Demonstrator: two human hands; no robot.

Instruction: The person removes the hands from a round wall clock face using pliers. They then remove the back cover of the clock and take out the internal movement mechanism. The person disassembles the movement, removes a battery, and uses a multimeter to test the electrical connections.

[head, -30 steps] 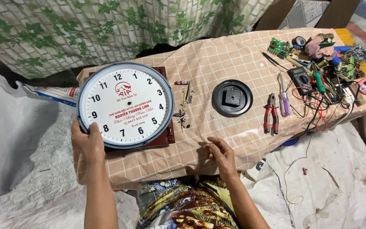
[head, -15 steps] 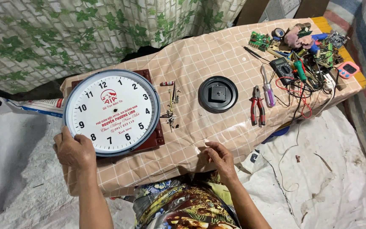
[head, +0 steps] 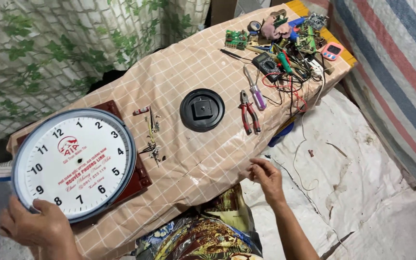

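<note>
The left hand (head: 37,226) grips the lower rim of the round wall clock (head: 73,163), thumb over its blue-grey bezel; the clock lies face up at the near left end of the tabletop (head: 188,72), partly over a dark red board (head: 138,175) and hanging past the tabletop's edge; the right hand (head: 266,175) hovers just off the near edge, fingers loosely curled and, as far as I can tell, holding nothing.

The likeliest trouble is the clock tipping or sliding off, since only one hand steadies it and much of it overhangs; a jolt to the cloth could also scatter the small screws and clock hands (head: 151,139) lying loose just right of the dial (they are tiny and would vanish on the white sheeting below); the black round movement cover (head: 201,110) and red-handled pliers (head: 249,111) sit further back, less at risk.
</note>
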